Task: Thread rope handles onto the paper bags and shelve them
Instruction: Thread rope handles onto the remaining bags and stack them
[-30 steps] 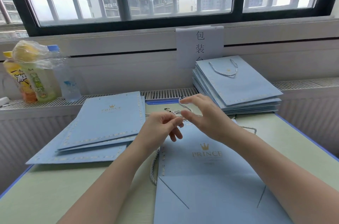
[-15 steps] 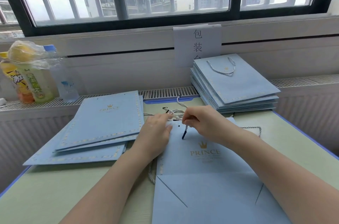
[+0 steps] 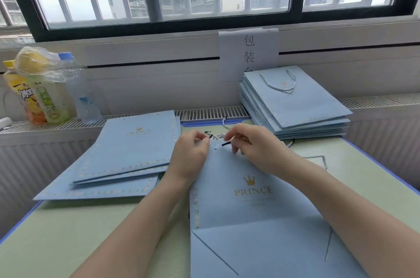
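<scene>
Rope tip — black, pinched by the right hand — has swung from pointing down to lying nearly level, aimed left at the punched hole; threading looks imminent. Left hand grips the paper bag top; bag lies lengthwise on the tabletop, mouth away.

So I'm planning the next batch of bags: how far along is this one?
Done: a stack of bags at the right, the top one with a rope handle. In hand: the right hand pinches a rope's black tip near the punched holes of the bag in front, which the left hand steadies. Left: the handle-less pile at the left.
</scene>
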Tool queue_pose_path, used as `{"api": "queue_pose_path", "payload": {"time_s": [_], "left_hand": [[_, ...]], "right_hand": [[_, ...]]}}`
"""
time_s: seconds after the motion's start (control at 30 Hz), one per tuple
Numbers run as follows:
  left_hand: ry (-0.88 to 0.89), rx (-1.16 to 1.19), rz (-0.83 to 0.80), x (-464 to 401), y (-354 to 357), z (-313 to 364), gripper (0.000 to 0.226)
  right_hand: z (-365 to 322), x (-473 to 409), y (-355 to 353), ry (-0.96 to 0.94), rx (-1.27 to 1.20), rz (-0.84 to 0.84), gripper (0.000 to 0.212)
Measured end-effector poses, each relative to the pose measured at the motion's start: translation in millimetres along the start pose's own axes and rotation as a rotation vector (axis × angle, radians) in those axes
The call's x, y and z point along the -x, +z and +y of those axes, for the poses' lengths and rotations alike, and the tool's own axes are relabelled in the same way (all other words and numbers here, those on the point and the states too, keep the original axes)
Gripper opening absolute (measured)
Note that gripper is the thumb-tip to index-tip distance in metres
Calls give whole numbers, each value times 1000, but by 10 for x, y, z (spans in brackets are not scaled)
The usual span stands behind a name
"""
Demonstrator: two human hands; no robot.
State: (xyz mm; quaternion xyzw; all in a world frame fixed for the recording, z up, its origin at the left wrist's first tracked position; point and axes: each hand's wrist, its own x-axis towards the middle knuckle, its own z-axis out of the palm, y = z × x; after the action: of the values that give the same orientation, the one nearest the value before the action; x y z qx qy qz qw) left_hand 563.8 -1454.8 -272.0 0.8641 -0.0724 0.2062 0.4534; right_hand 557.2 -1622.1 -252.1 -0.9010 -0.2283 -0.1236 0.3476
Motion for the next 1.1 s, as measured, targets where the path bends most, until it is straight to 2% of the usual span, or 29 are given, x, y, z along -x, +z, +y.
{"api": "queue_pose_path", "payload": {"time_s": [0.13, 0.23, 0.37, 0.47, 0.63, 0.93, 1.1], "left_hand": [[-91, 177, 11, 3, -34, 61, 40], [-83, 174, 46, 29, -30, 97, 46], [-83, 212, 29, 34, -51, 81, 47], [-122, 329, 14, 27, -100, 86, 38], [-148, 478, -13, 13, -174, 116, 33], [-115, 438, -55, 16, -250, 155, 42], [-124, 454, -92, 9, -293, 157, 38]], "right_hand": [[-69, 19, 8, -82, -60, 108, 14], [-126, 30, 42, -147, -19, 159, 8], [-195, 46, 76, -201, 54, 147, 6], [-221, 48, 76, -214, 79, 129, 6], [-229, 44, 42, -199, 11, 110, 10], [-223, 53, 149, -347, 41, 274, 6], [-252, 69, 217, -412, 28, 278, 6]]}}
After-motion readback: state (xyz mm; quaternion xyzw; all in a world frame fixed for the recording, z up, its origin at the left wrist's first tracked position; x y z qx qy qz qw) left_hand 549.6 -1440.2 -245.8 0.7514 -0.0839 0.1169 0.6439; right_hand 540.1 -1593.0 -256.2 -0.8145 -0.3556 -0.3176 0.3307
